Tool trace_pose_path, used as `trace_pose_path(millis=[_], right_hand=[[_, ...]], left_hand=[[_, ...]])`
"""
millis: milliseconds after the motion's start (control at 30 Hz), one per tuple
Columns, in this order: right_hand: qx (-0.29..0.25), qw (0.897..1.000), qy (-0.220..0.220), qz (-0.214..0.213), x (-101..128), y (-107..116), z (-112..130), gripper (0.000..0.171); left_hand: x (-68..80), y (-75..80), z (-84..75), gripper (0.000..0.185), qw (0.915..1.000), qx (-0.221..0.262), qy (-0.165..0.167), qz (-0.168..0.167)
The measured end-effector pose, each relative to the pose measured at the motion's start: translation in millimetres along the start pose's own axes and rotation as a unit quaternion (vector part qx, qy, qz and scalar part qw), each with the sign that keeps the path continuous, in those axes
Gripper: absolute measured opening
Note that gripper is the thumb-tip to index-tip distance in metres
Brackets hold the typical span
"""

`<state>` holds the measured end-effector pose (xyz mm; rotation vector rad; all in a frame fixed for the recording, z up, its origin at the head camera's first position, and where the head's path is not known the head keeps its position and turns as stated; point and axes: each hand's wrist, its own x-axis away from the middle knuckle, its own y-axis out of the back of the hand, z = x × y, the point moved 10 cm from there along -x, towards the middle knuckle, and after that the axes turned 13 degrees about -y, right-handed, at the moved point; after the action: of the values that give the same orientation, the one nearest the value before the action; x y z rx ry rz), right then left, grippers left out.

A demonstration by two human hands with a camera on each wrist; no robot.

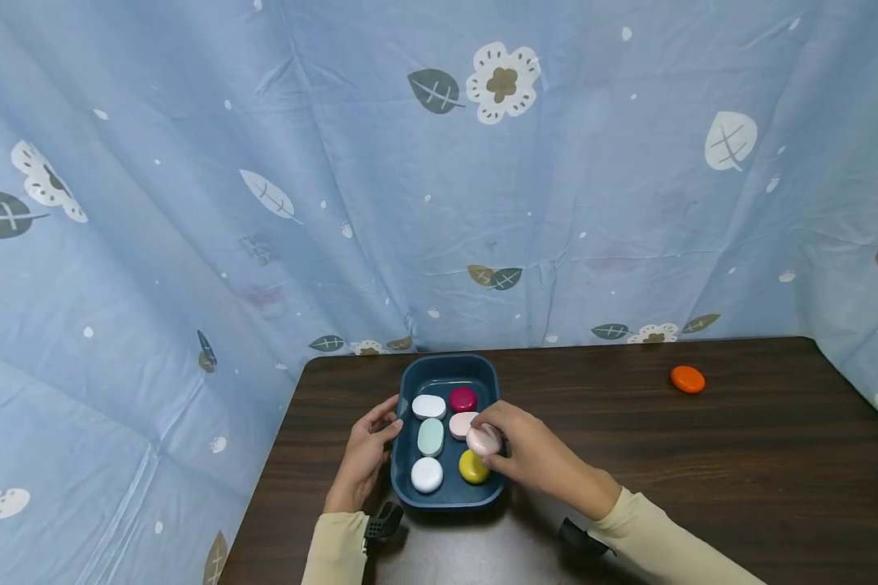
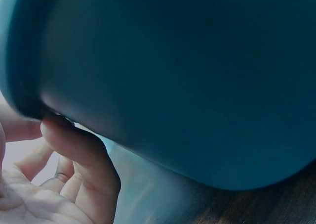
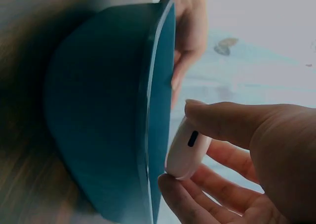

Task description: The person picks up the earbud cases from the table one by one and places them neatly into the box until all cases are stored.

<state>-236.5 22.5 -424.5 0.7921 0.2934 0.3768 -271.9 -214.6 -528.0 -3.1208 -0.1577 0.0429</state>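
Note:
A dark blue rounded tray stands on the table in the head view. My left hand holds its left side, thumb and fingers at the rim. Between the thumb and fingers of my right hand is a pale pinkish-white rounded case, held over the tray's right side. The right wrist view shows a small dark slot on this case. Inside the tray lie a white oval piece, a mint one, a round white one, a magenta one, a pink one and a yellow one.
An orange oval piece lies alone toward the back right of the dark wooden table. A blue patterned curtain hangs behind the table and down its left side.

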Motion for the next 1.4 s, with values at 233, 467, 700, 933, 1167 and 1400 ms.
trace_pose_path(millis=[233, 467, 700, 933, 1167, 1400], right_hand=[[0.018, 0.999, 0.013, 0.034, -3.3, -18.7, 9.1, 0.041], [0.032, 0.997, 0.014, 0.072, -5.5, -35.2, 12.5, 0.039], [0.042, 0.994, 0.023, 0.097, -6.3, -46.5, 17.3, 0.038], [0.043, 0.993, 0.030, 0.102, -7.6, -51.4, 18.6, 0.038], [0.030, 0.992, 0.028, 0.123, -7.3, -55.6, 18.5, 0.037], [0.028, 0.990, 0.007, 0.138, -4.8, -55.5, 13.6, 0.036]], left_hand=[[0.6, -0.2, -0.1, 0.046, 1.0000, -0.006, 0.003, -0.002], [1.6, 0.1, -0.8, 0.045, 0.9999, -0.010, 0.005, -0.003], [1.4, 0.5, 0.2, 0.046, 0.9999, -0.010, 0.007, -0.003], [2.0, -0.4, -0.3, 0.046, 0.9998, -0.019, 0.009, -0.001], [2.1, -0.1, 0.0, 0.046, 0.9997, -0.024, 0.010, -0.001], [3.1, 0.5, 1.1, 0.045, 0.9997, -0.021, 0.012, -0.002]])
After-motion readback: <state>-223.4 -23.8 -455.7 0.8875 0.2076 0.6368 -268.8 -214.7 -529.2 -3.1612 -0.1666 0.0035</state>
